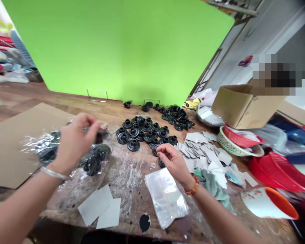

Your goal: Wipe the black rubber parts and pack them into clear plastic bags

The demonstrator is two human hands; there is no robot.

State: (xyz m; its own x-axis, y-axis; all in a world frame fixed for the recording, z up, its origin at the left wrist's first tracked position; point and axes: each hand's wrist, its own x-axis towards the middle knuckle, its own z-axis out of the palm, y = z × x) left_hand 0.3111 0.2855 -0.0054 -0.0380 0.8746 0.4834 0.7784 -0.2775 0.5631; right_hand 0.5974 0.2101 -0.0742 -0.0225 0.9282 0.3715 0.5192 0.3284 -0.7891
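My left hand [76, 142] is over several black flanged round parts in clear plastic bags [93, 161], at the left. Its thumb stretches out over the bags and the fingers look loosely apart, partly hidden. My right hand [174, 162] has its fingers bent around the edge of a black flanged round part [155, 149] at the near side of a loose group of such parts [146, 127]. Below that hand lies a stack of flat clear plastic bags [166, 198]. Two white cards [108, 210] lie near the front edge.
A cardboard sheet [22, 135] lies at the left and a green board [122, 51] stands behind. More black parts [176, 117] are heaped at the back right. To the right are white cards [205, 152], a grey-green cloth [215, 189], baskets [241, 145], a cardboard box [244, 105] and a person.
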